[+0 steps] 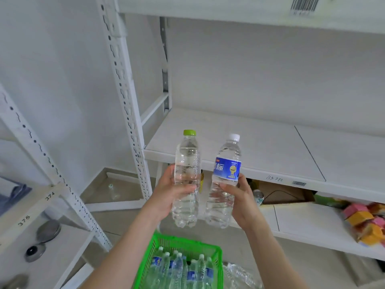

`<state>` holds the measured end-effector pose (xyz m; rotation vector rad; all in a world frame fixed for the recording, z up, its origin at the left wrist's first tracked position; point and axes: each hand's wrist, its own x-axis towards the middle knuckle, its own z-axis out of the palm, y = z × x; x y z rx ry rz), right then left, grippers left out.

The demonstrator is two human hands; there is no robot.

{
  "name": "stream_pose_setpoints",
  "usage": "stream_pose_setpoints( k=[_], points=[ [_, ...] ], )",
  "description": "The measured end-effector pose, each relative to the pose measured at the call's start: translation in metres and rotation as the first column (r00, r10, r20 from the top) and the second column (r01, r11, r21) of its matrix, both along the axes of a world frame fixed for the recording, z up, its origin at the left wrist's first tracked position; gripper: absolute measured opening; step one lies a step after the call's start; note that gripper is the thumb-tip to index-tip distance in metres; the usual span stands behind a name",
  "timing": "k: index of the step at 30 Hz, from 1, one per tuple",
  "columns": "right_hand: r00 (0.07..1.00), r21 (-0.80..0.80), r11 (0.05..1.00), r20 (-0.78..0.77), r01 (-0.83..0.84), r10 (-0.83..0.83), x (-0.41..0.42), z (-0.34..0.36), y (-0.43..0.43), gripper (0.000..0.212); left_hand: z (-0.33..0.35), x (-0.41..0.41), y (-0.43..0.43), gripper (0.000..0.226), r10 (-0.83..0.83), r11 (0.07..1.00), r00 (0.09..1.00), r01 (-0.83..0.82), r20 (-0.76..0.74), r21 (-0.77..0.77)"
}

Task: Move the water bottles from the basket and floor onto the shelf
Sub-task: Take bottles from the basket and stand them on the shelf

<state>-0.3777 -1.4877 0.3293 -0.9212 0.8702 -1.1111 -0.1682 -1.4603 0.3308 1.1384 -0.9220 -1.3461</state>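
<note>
My left hand (166, 190) grips a clear water bottle with a green cap (186, 163) upright around its middle. My right hand (239, 197) grips a second bottle with a white cap and blue label (226, 163), also upright. Both bottles are held side by side in front of the edge of the white middle shelf (250, 142). Below my arms, a green plastic basket (216, 253) on the floor holds several more blue-labelled bottles (179, 270). More clear bottles (239, 274) lie on the floor right of the basket.
A white perforated shelf upright (125, 90) stands left of the shelf. One lone bottle (113, 191) stands on the floor in the corner. The lower shelf holds a cardboard box (285, 192), a can (258, 197) and coloured packets (366, 222). Another rack on the left carries metal discs (48, 230).
</note>
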Motion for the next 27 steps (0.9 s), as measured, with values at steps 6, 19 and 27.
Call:
stream_pose_setpoints(
  k=[6, 19, 27],
  points=[
    [0.998, -0.04, 0.998, 0.04, -0.042, 0.043, 0.015, 0.016, -0.043, 0.058, 0.026, 0.021, -0.039, 0.078, 0.0, 0.999, 0.996, 0.004, 0.084, -0.045],
    [0.999, -0.126, 0.991, -0.028, 0.042, -0.046, 0.074, 0.029, -0.152, 0.06, 0.047, 0.086, -0.161, 0.088, -0.039, 0.996, 0.984, 0.053, 0.172, -0.076],
    [0.995, -0.16, 0.987, -0.093, 0.027, -0.042, 0.076, 0.038, -0.218, 0.069, 0.048, 0.09, -0.216, 0.084, 0.054, 0.995, 0.971, -0.033, 0.231, -0.092]
  ],
)
